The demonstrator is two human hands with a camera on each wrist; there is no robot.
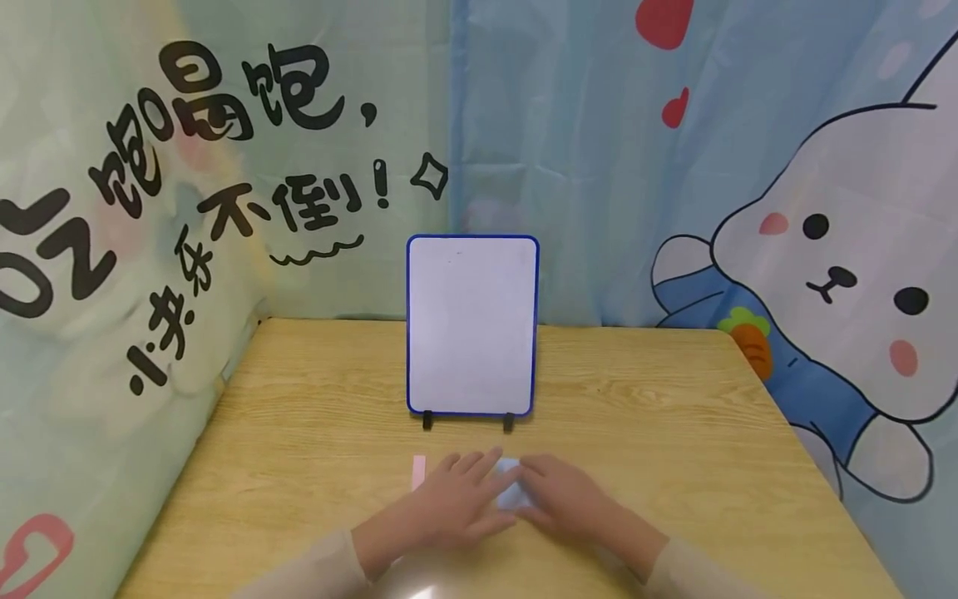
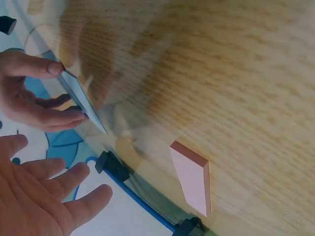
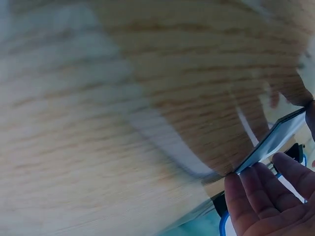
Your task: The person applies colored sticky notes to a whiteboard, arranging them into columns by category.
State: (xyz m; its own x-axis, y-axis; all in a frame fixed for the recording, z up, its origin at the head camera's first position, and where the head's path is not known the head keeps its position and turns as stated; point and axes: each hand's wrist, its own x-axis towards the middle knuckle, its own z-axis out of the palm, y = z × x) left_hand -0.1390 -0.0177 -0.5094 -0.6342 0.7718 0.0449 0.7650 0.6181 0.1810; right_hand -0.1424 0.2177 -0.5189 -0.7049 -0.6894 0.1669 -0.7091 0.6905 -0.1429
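Observation:
A thin, flat light-blue piece point(image 1: 512, 497) stands out between the two hands in the head view; its exact kind is unclear. My right hand point(image 1: 565, 499) holds it by its edges, thumb at one side and fingertips at the other, as the left wrist view shows for the blue piece point(image 2: 82, 101). My left hand point(image 1: 456, 503) is beside it, palm down. In the left wrist view, the left hand's fingers are spread and extended, with nothing between them. Left of that hand, a flat pink block point(image 1: 418, 471) lies on the table, partly covered in the head view.
A blue-framed whiteboard point(image 1: 472, 324) stands upright on two black feet behind the hands. The wood-grain table point(image 1: 636, 399) reaches back to printed curtains point(image 1: 554, 166) at the back and sides. Light reflects off the table near its front edge.

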